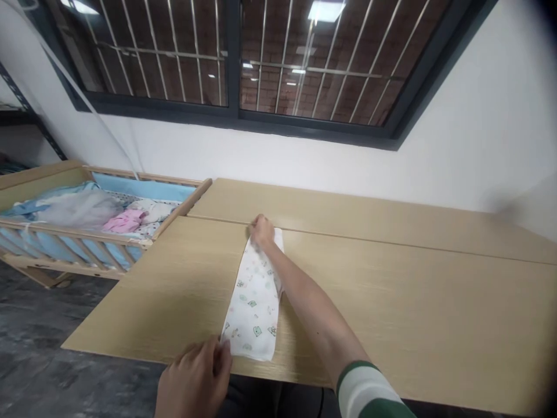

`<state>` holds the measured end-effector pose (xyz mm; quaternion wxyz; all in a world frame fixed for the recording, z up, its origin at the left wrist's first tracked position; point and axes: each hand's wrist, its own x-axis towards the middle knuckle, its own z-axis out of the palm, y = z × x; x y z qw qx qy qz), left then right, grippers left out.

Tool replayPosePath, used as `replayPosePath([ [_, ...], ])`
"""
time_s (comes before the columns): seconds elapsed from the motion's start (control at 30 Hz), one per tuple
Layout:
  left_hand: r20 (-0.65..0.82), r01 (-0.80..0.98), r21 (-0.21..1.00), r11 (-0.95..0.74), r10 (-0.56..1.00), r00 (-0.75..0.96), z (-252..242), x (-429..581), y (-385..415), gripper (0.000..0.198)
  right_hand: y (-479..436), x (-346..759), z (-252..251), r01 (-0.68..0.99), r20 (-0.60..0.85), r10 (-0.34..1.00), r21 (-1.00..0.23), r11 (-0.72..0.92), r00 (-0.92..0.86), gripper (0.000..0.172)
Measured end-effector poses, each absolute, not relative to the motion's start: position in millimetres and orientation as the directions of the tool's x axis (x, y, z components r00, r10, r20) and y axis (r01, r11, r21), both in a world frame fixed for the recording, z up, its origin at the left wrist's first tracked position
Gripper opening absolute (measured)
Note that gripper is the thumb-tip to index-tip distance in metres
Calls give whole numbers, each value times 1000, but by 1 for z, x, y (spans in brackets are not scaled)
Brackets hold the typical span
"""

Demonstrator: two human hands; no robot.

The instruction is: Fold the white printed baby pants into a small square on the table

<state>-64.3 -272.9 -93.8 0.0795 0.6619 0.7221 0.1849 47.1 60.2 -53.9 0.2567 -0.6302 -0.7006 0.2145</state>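
A long, narrow piece of white printed cloth (255, 302), apparently folded, lies flat on the wooden table (391, 313). Small green and brown figures dot its fabric. At its near left corner, my left hand (195, 371) pinches the edge between thumb and fingers. My right hand (261, 231) reaches to the far end and grips the far left corner with closed fingers. My right forearm crosses over part of the cloth's right edge and hides it.
A wooden crib (91, 238) with blue lining stands left of the table, holding a pink cloth (126, 220) and white netting (82, 208). A seam runs across the tabletop. Behind it rise a white wall (278, 159) and a barred, dark-framed window (235, 116).
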Motion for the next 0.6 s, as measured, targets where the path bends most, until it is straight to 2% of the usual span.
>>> replayPosePath([
  [0.07,379,954,284,-90,925,-25,-90,-57,-276,26,45,45,-47,784,146,973,-577,230,-179,24],
  [0.13,580,947,198,-253,809,95,-87,-46,-277,17,18,46,-39,740,206,902,-516,430,-381,32],
  [0.2,681,939,108,-327,713,170,-91,-36,-278,26,-20,52,-34,603,216,747,-472,643,-629,44],
  [0.3,687,951,-19,-310,687,237,-111,-27,-281,41,-86,71,-33,338,117,434,-463,820,-893,62],
  [0.4,677,954,-129,-271,679,285,-137,-24,-289,41,-132,94,-38,165,36,207,-476,864,-978,63],
  [0.47,673,948,-182,-262,670,314,-149,-23,-294,41,-141,107,-44,161,-14,177,-485,860,-984,60],
  [0.6,645,939,-228,-257,683,343,-153,-22,-295,56,-111,122,-56,311,-94,303,-461,831,-948,63],
])
